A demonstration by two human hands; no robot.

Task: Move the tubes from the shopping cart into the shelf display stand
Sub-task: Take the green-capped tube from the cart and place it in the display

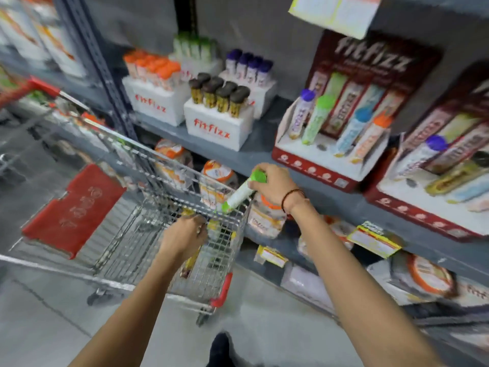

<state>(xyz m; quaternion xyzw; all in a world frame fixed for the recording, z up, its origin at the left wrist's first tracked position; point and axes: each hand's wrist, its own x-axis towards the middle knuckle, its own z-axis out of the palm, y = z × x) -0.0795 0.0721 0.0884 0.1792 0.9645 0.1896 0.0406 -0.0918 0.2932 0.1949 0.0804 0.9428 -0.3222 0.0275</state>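
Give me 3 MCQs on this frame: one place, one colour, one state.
1. Where is the left hand?
A. Reaching into the cart
B. On the shelf
C. On the cart handle

2. What colour is the cap of the tube in the right hand?
A. Purple
B. Green
C. Orange

3. How is that tube held?
A. Upright in the display stand
B. Lying in the cart
C. Tilted, gripped at the cap end, above the cart's edge

Key: 1 A, the hand is down inside the wire basket. 2 B, a green cap shows at the fingers. 3 C, the tube slants down-left from the closed hand, short of the stand.
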